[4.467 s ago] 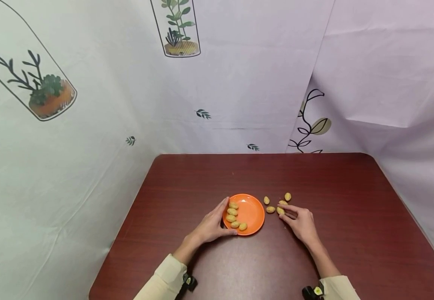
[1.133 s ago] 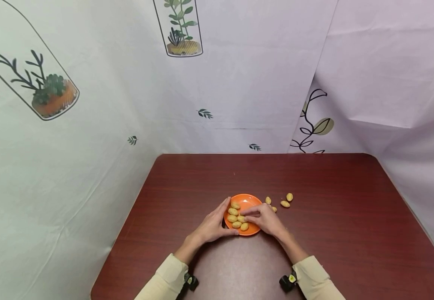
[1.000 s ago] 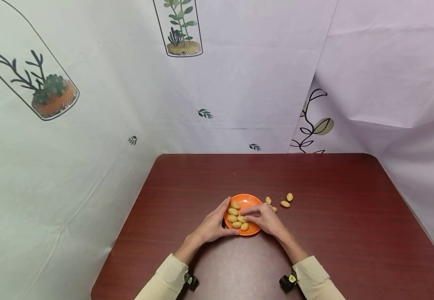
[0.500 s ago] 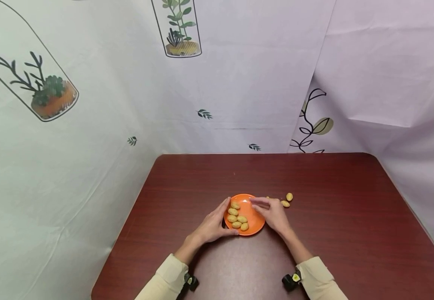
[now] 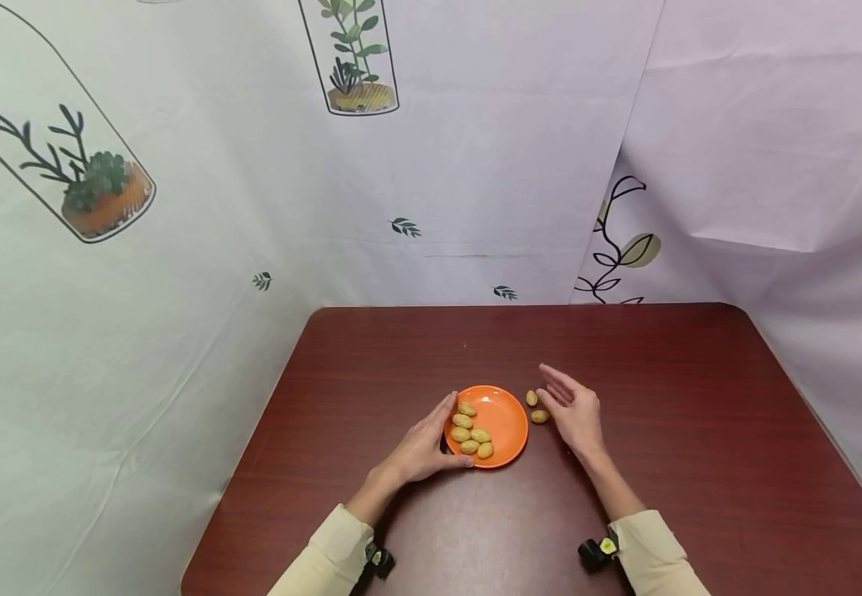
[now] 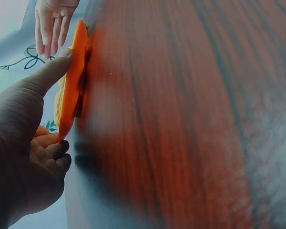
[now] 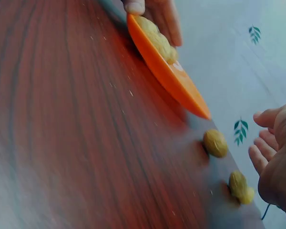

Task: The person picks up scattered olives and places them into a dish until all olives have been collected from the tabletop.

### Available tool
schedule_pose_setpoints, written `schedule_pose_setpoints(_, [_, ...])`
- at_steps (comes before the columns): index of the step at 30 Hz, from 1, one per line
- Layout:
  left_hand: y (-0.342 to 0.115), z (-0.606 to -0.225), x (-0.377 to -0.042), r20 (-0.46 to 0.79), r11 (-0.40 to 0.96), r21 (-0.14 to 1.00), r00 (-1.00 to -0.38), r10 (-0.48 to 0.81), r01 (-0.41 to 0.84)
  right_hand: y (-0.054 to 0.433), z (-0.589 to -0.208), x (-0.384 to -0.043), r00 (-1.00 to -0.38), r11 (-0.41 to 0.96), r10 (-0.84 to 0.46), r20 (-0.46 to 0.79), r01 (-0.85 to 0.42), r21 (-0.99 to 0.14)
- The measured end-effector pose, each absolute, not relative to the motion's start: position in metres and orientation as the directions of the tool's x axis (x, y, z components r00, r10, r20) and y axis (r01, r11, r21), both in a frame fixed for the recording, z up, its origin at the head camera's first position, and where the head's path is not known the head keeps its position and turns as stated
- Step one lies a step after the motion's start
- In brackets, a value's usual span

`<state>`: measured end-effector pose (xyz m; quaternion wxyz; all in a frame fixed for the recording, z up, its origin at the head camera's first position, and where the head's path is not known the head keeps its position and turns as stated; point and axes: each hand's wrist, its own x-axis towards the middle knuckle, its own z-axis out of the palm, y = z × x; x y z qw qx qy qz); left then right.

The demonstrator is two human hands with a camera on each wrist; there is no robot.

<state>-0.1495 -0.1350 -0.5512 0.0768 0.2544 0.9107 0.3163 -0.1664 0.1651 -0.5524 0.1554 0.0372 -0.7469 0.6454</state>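
Note:
A small orange plate (image 5: 503,424) lies on the table with several tan, ridged, nut-like ovals (image 5: 462,421) along its left and lower side. My left hand (image 5: 419,447) holds the plate's left rim between thumb and fingers; the left wrist view shows the thumb (image 6: 52,71) on the rim. Right of the plate, my right hand (image 5: 575,418) hovers with fingers extended and nothing between them. Two loose ovals, an upper one (image 5: 532,398) and a lower one (image 5: 540,416), lie by its fingertips. In the right wrist view, more loose ovals (image 7: 238,185) lie beside the hand, partly overlapping.
The dark red wooden table (image 5: 662,372) has rounded far corners. Pale fabric walls (image 5: 475,165) printed with plants stand behind and at both sides. Each wrist carries a small black camera, such as the right one (image 5: 594,555).
My right hand put one more oval on the plate beside the others, released it, then moved right to above the loose ovals with fingers spread. My left hand stays on the plate.

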Motion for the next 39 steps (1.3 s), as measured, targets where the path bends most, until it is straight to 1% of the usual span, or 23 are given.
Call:
schedule_pose_setpoints(4, [-0.135,-0.551,-0.15,0.022,0.67,0.612,-0.856,0.517,0.42,0.178,-0.556,-0.169,-0.94,0.243,0.197,0.28,-0.23,-0.942])
schedule_pose_setpoints(8, [-0.135,-0.55,-0.15,0.019,0.672,0.61,-0.856,0.516,0.419,0.186,-0.557,-0.168,-0.943,0.321,0.236,0.232,-0.15,-0.935])
schedule_pose_setpoints(17, [-0.135,-0.548,-0.15,0.018,0.675,0.608,-0.857,0.514,0.418,0.195,-0.567,-0.172,-0.95,0.354,0.283,0.133,-0.026,-0.935])
schedule_pose_setpoints(23, [-0.135,-0.548,-0.15,0.026,0.673,0.609,-0.859,0.512,0.42,0.199,-0.57,-0.175,-0.936,0.425,0.31,0.166,-0.019,-0.905])
schedule_pose_setpoints(28, [-0.134,-0.548,-0.15,0.017,0.676,0.61,-0.861,0.509,0.412,0.202,-0.571,-0.176,-0.936,0.439,0.303,0.182,-0.033,-0.898])
schedule_pose_setpoints(39, [-0.134,-0.55,-0.149,0.021,0.675,0.61,-0.861,0.509,0.414,0.205,-0.575,-0.177,-0.926,0.52,0.3,0.23,-0.043,-0.853])
